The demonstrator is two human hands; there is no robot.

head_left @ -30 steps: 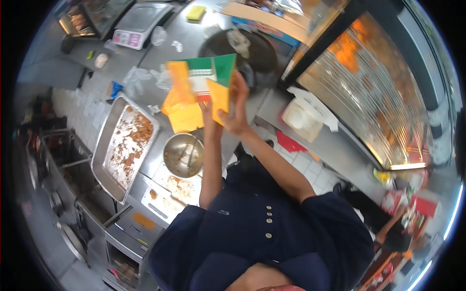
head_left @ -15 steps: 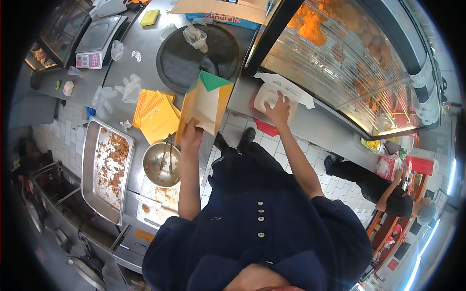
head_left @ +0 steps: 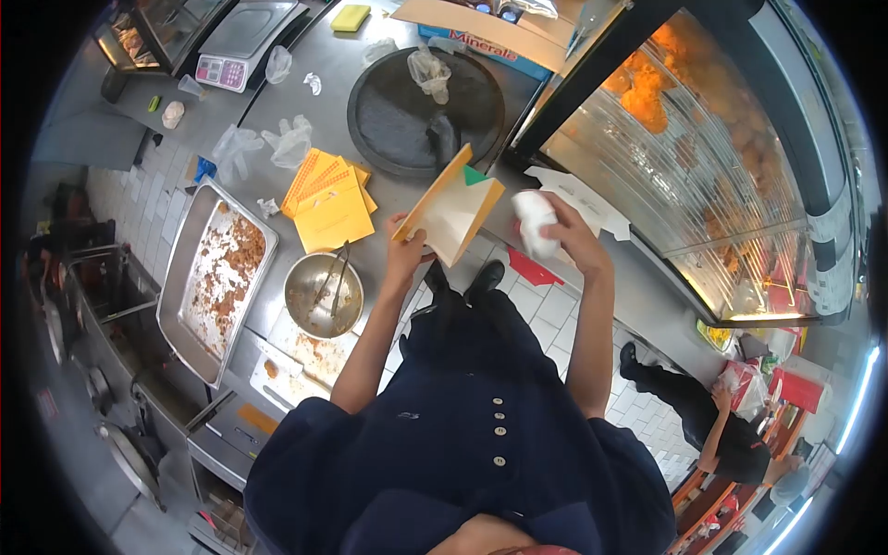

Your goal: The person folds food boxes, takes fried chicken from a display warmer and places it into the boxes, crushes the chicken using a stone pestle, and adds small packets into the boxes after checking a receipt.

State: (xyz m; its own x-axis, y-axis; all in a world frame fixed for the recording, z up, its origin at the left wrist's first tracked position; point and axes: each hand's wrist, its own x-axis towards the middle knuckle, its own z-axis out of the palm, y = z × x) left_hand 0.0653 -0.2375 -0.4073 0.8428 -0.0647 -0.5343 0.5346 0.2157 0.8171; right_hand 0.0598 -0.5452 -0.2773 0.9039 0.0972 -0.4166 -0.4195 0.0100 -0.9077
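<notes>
Bundle [head_left: 533, 222], white, perhaps paper-wrapped, partly hidden by right hand [head_left: 573, 237]

I reach both forearms [head_left: 591, 338] out ahead of my chest [head_left: 453, 425], hands apart. My left hand [head_left: 405, 252] is pinched closed; my right hand [head_left: 577, 240] curls in a grip, fingers turned inward

Yellow cartons [head_left: 333, 217] on metal counter [head_left: 319, 113]
</notes>
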